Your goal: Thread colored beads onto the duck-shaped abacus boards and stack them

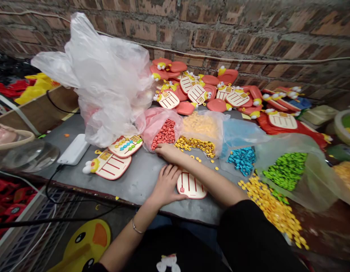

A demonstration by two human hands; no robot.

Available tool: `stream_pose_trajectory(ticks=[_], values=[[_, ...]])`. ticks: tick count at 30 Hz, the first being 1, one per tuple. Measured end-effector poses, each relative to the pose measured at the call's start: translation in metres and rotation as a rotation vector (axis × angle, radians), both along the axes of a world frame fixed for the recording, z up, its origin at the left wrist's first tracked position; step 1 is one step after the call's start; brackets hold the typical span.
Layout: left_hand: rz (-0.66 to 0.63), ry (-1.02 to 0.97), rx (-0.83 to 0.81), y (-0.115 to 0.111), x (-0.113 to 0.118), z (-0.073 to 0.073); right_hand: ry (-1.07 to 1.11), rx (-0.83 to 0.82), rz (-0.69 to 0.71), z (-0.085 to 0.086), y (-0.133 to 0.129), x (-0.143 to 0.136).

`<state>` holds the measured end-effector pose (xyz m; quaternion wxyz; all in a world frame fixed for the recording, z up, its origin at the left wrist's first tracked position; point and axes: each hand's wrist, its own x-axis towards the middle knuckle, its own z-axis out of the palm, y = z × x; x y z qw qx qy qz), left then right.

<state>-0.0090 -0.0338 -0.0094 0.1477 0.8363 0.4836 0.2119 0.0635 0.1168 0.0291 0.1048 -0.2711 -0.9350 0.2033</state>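
Toy board [191,186] flat on the worktop [141,177], left hand [165,185] pinning it, right hand [168,152] at the red beads [164,134].

Board sits at the near edge right in front of the person, slots up, so beads can drop straight in. Left hand's grip: fingers spread flat, thumb on the board's left edge, holding it down rather than grasping. Right hand's grip: fingers curled down at the mouth of the red-bead bag; cannot tell if it holds a bead. Bags of yellow beads [196,144], blue beads [242,159] and green beads [286,170] lie open in an arc within reach. One filled board [126,145] and one unfilled board [109,165] lie to the left; a pile of boards [220,92] sits against the brick wall [248,34].
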Motion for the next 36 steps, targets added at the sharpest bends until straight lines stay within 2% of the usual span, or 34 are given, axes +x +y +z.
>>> stream_pose_trajectory(ticks=[3,7,10,13,15,19,25,28,32,36], values=[[-0.009,0.032,0.005,0.000,-0.001,0.002,0.206,-0.060,-0.044,0.009,-0.007,0.030],[-0.027,0.045,0.016,0.000,-0.002,0.005,0.537,-0.169,-0.259,0.019,-0.029,0.103],[-0.025,0.033,0.021,0.000,-0.002,0.006,0.568,-0.190,-0.402,0.013,-0.051,0.149],[-0.015,0.032,0.022,0.000,-0.002,0.006,0.467,-0.165,-0.481,-0.001,-0.070,0.171],[-0.019,0.036,0.027,0.001,-0.002,0.005,0.372,-0.112,-0.490,-0.011,-0.078,0.175],[-0.014,0.045,0.031,0.002,-0.002,0.005,0.215,0.094,-0.448,-0.025,-0.083,0.172],[0.027,0.094,-0.001,0.000,0.001,0.007,0.252,0.227,-0.445,-0.035,-0.086,0.173],[0.037,0.099,-0.007,0.000,0.001,0.007,0.269,0.173,-0.391,-0.033,-0.091,0.179],[0.018,0.094,-0.026,0.000,0.001,0.007,0.317,0.005,-0.333,-0.029,-0.099,0.186],[-0.007,0.085,-0.079,0.002,0.000,0.008,0.382,-0.078,-0.338,-0.032,-0.098,0.169]])
